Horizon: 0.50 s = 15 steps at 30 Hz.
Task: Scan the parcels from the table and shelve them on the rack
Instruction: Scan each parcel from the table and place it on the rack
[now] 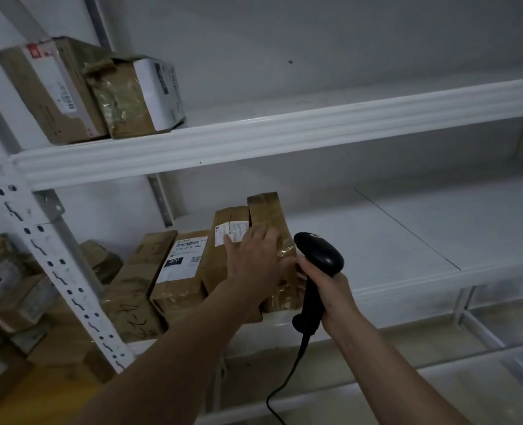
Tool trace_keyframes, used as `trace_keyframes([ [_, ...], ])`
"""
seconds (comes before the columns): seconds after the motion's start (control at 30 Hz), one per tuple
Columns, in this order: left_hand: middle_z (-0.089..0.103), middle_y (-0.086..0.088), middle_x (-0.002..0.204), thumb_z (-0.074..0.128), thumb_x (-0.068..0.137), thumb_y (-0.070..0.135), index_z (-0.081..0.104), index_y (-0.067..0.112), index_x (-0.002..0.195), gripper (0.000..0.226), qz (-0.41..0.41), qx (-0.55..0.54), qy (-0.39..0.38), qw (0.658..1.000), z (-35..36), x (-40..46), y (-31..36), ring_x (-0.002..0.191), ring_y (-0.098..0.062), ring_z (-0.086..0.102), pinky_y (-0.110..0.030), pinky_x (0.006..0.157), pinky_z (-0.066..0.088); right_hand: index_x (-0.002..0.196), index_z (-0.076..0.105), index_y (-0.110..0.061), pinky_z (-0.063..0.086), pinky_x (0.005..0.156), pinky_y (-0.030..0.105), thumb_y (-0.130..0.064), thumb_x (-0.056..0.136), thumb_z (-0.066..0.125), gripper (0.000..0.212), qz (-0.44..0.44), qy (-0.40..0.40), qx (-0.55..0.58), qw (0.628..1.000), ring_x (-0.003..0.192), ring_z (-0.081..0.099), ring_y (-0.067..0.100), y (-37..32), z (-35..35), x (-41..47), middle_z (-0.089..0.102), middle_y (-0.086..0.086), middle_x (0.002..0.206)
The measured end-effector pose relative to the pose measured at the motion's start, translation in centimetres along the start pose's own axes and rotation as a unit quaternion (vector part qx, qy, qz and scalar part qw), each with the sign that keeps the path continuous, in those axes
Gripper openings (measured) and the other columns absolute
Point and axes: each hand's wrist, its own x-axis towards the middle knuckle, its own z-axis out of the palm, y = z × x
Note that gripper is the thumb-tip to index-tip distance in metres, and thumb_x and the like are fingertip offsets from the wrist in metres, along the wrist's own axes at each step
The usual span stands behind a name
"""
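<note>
Count: 2 parcels on the upper shelf, a brown box and a taped box with a white label. 4 parcels stand in a row on the middle shelf: scribbled box, "070" labelled box, a small-label parcel, a tall taped parcel. 1 black scanner, 2 hands (left hand, right hand); the blurred pile left of the rack upright can't be counted.

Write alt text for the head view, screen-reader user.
A person's left hand presses flat on a taped parcel standing at the right end of a row of parcels on the middle shelf of a white rack, while the right hand grips a black corded scanner. Two more boxes sit on the shelf above.
</note>
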Motion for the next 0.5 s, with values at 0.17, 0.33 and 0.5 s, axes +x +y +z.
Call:
trace_keyframes([
  [0.17,0.042,0.000,0.143,0.040,0.093,0.061,0.039,0.024,0.131,0.053,0.006,0.041,0.001,0.999,0.4,0.6,-0.1,0.137,-0.022,0.034,-0.057,0.115,0.020,0.096,0.072,-0.012,0.051,0.095,0.049,-0.028,0.075,0.081,0.028,0.004,0.007,0.005,1.000,0.098,0.068,0.034,-0.1,0.0,0.4,0.074,0.015,0.098],
  [0.33,0.038,-0.004,0.147,0.050,0.083,0.071,0.033,0.022,0.138,0.075,0.046,0.129,-0.023,0.990,-0.4,0.5,-0.5,0.137,-0.024,0.034,-0.060,0.116,0.008,0.088,0.068,-0.012,0.052,0.084,0.043,-0.019,0.081,0.076,0.013,0.002,0.009,0.007,1.000,0.083,0.063,0.031,-0.7,-0.4,-0.9,0.067,0.020,0.090],
  [0.5,0.034,-0.004,0.151,0.062,0.079,0.064,0.027,0.021,0.145,0.086,0.057,0.090,-0.067,0.992,-1.8,0.4,-1.3,0.141,-0.024,0.030,-0.054,0.119,0.004,0.083,0.067,-0.015,0.050,0.092,0.045,-0.019,0.082,0.074,0.009,-0.006,0.015,-0.005,1.000,0.082,0.062,0.026,-1.5,-0.7,-2.7,0.066,0.011,0.083],
])
